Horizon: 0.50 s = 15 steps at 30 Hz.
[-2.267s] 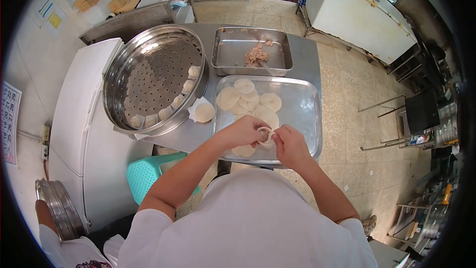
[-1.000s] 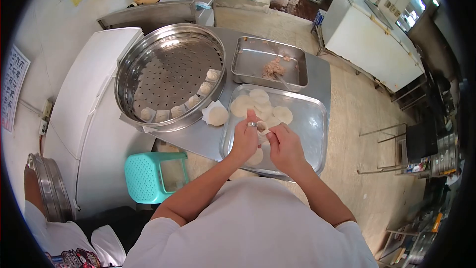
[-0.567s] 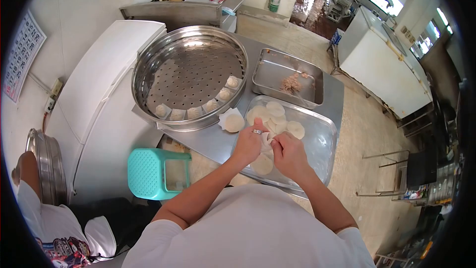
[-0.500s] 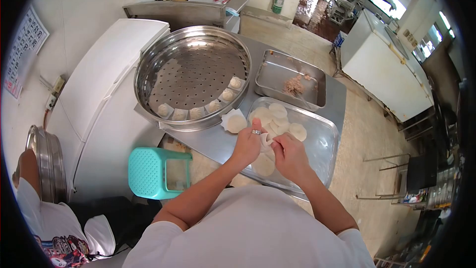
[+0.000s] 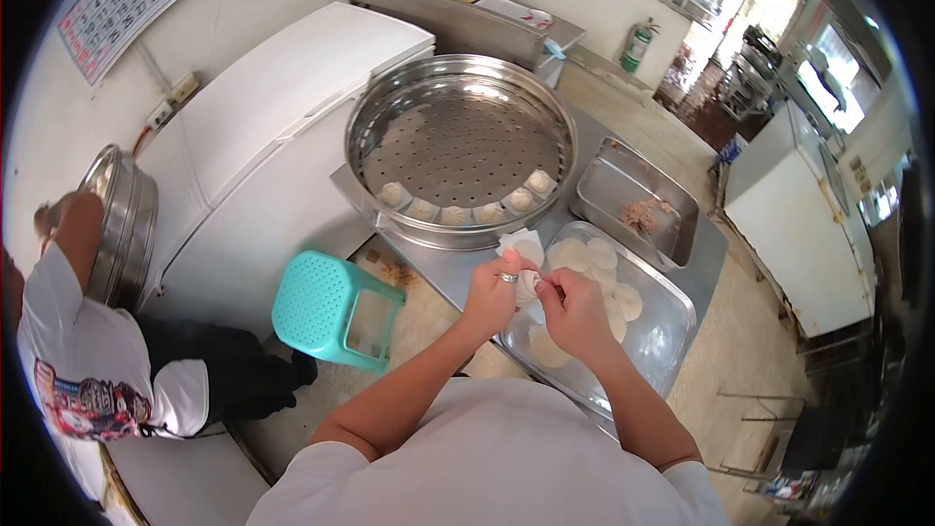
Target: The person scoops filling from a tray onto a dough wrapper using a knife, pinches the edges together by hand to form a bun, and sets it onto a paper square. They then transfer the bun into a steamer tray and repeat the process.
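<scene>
Between my hands is a partly gathered dumpling [image 5: 527, 285], its pale dough folded up at the top. My left hand [image 5: 494, 289], with a ring on one finger, is wrapped round its side. My right hand [image 5: 575, 307] pinches the dough edge from the other side. Beneath them lies a shallow metal tray [image 5: 654, 356] with several round dough wrappers [image 5: 549, 346]. A wrapper on white paper [image 5: 521, 245] sits just beyond my left hand. Several finished dumplings [image 5: 455, 215] stand on paper squares along the near rim of a large perforated steamer pan [image 5: 458, 141].
A deep metal pan [image 5: 602, 197] at the right holds ground filling [image 5: 643, 215]. A turquoise stool [image 5: 317, 302] stands on the floor to the left, beside a white chest freezer [image 5: 253, 127]. At far left, another person [image 5: 107, 341] holds a stacked steamer [image 5: 127, 224].
My view has swung left, so everything sits further right in it. The dough in my hands is more closed at the top, with my fingers closer together. The other person shows more.
</scene>
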Motion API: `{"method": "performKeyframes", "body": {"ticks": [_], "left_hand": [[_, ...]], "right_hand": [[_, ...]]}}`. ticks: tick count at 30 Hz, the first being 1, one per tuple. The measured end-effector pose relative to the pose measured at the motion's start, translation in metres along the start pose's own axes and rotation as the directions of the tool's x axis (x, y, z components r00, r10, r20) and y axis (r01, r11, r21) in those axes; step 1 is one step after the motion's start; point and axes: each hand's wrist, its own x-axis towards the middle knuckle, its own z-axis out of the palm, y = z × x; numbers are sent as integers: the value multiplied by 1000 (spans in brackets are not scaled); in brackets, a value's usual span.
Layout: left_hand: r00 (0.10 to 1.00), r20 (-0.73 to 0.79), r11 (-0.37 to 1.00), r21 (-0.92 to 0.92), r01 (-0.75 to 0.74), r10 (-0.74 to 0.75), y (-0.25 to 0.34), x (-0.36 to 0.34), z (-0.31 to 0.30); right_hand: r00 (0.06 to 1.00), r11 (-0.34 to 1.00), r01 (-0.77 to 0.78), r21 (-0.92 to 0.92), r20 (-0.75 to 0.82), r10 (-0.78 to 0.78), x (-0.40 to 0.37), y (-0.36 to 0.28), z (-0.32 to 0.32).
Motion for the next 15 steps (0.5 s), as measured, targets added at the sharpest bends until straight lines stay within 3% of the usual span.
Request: {"method": "performKeyframes", "body": {"ticks": [4, 7, 10, 12, 15], "left_hand": [[979, -201, 995, -78, -58, 41, -1, -11, -23], [955, -293, 990, -109, -85, 49, 7, -26, -36], [903, -372, 974, 23, -225, 218, 2, -33, -44], [830, -393, 918, 186, -351, 397, -1, -38, -47], [821, -366, 880, 361, -309, 439, 4, -53, -55]], "right_hand": [[991, 983, 127, 130, 30, -132, 2, -9, 25], [994, 940, 34, 338, 88, -68, 4, -19, 41], [970, 946, -90, 312, 243, 12, 6, -22, 47], [969, 964, 6, 267, 237, -72, 8, -22, 51], [942, 950, 265, 165, 164, -292, 6, -29, 53]]}}
